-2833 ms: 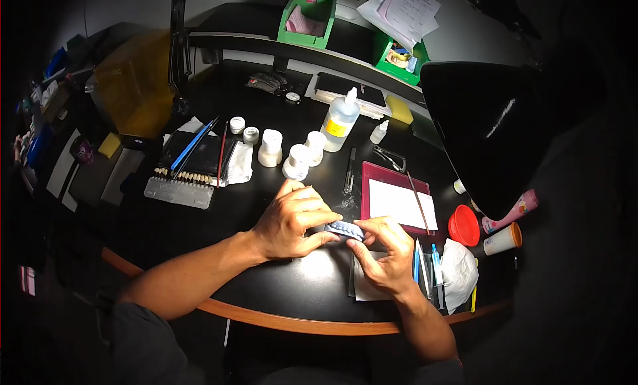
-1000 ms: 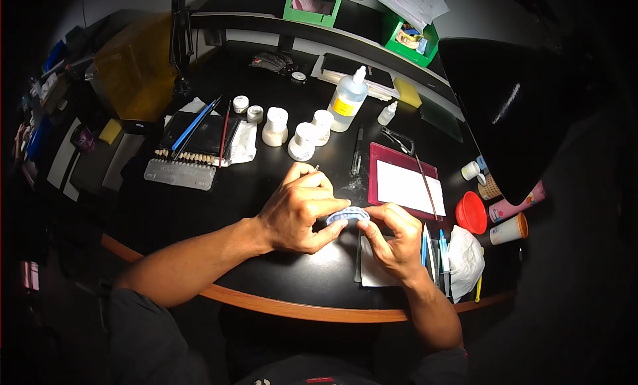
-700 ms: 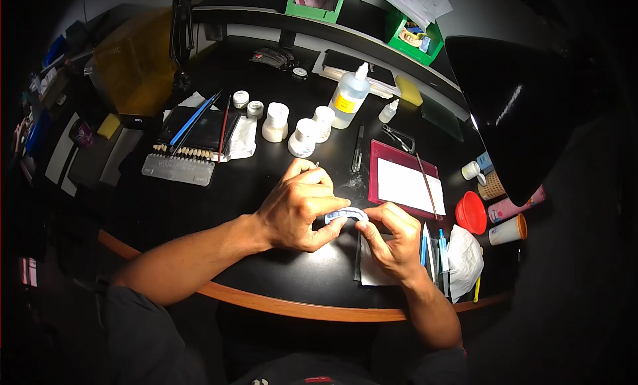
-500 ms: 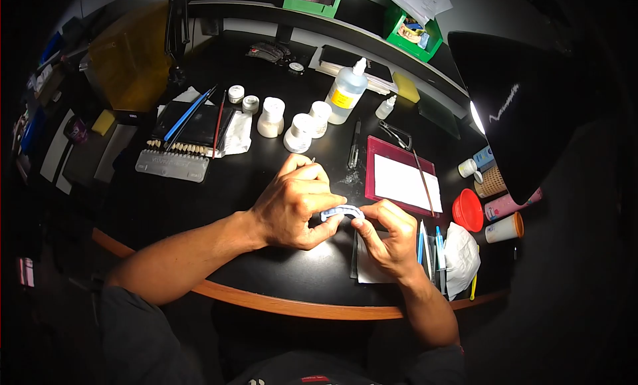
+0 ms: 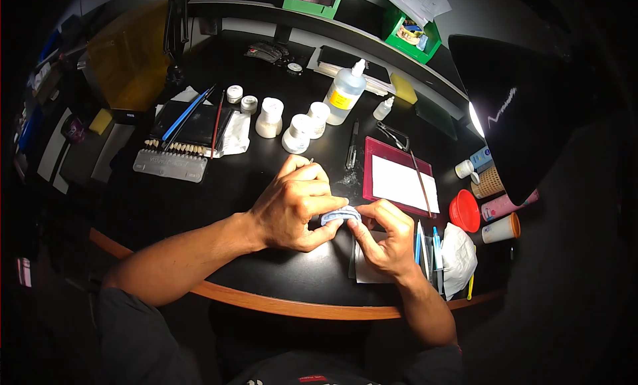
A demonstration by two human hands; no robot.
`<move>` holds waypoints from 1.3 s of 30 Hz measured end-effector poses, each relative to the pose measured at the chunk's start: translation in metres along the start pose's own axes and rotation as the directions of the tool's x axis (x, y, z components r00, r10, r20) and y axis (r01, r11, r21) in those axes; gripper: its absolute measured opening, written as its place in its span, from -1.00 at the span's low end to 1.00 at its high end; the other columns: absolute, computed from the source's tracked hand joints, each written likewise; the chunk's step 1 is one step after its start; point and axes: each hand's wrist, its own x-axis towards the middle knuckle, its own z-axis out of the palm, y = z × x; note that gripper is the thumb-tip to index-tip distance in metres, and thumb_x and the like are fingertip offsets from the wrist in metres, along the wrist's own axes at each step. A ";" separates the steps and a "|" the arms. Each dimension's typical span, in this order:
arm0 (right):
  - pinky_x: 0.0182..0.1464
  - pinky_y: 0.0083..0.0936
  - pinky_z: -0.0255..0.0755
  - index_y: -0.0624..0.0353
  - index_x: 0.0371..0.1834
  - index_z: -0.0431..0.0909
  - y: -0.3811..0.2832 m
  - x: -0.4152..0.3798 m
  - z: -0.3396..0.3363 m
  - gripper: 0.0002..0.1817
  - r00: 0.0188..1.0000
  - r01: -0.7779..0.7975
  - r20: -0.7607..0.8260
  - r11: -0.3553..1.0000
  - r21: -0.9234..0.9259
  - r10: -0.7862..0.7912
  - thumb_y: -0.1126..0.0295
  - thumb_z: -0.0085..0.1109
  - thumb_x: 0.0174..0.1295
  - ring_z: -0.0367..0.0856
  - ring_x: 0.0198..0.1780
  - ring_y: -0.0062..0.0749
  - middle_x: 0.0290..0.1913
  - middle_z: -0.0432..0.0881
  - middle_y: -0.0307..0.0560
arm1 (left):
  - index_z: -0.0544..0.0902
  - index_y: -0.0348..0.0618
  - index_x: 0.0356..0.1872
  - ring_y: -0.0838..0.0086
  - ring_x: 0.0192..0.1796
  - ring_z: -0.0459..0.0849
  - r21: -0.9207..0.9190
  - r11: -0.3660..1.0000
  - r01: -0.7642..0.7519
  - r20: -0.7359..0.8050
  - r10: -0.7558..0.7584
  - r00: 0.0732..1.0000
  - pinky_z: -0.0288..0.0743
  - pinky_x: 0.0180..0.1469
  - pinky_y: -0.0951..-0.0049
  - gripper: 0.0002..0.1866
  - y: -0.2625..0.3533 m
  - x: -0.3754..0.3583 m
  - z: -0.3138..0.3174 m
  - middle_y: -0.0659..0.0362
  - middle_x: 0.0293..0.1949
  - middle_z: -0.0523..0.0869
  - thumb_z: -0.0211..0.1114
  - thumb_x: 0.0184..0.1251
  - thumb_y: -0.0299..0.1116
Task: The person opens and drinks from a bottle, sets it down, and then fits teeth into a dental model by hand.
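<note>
A small pale blue curved piece (image 5: 341, 215), arch-shaped, is held between both hands above the front of the black table. My left hand (image 5: 299, 205) pinches its left end with thumb and index finger, while the other fingers are curled in. A thin tool tip (image 5: 311, 161) pokes out above those curled fingers; the rest of it is hidden. My right hand (image 5: 385, 235) grips the right end of the piece between thumb and fingertips. Beneath the right hand lies a white sheet (image 5: 373, 268) with slim tools beside it.
White jars (image 5: 296, 135) and a yellow-labelled bottle (image 5: 345, 92) stand behind the hands. A magenta tray (image 5: 369, 175) lies at the right, near a red bowl (image 5: 464, 211) and a crumpled tissue (image 5: 458, 252). A shade guide (image 5: 170, 165) is at the left. A dark lamp (image 5: 518, 106) overhangs the right.
The blue piece has been tilted between the fingers and shows more of its face. My right fingers have shifted slightly left on it. The view has moved very slightly.
</note>
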 end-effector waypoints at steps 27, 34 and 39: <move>-0.26 -0.49 0.61 0.26 0.02 0.84 0.004 0.000 -0.005 -0.65 0.999 0.009 -0.044 1.000 -0.001 -0.009 0.54 0.68 0.15 0.71 -0.35 -0.44 -0.29 0.78 -0.10 | 0.89 -0.10 -0.04 0.34 -0.01 0.75 0.029 0.998 -0.061 -0.058 0.063 0.996 0.44 0.25 0.19 -0.59 -0.002 0.002 -0.003 0.25 -0.24 0.80 0.73 0.07 -0.23; -0.27 -0.47 0.61 0.27 0.02 0.84 0.004 0.000 -0.004 -0.66 0.999 0.008 -0.041 1.000 0.012 -0.008 0.53 0.68 0.16 0.71 -0.36 -0.43 -0.30 0.77 -0.10 | 0.88 -0.10 -0.07 0.34 -0.01 0.75 0.032 0.998 -0.054 -0.051 0.055 0.997 0.44 0.23 0.20 -0.62 -0.001 0.003 -0.003 0.24 -0.25 0.81 0.72 0.09 -0.22; -0.28 -0.46 0.61 0.28 -0.01 0.84 0.002 0.000 -0.005 -0.69 0.999 0.021 -0.025 1.000 0.005 -0.021 0.51 0.68 0.19 0.71 -0.37 -0.41 -0.32 0.76 -0.09 | 0.90 -0.14 -0.15 0.34 -0.02 0.76 0.019 0.999 -0.047 -0.040 0.047 0.998 0.44 0.25 0.16 -0.67 -0.002 0.002 -0.002 0.22 -0.29 0.83 0.71 0.12 -0.21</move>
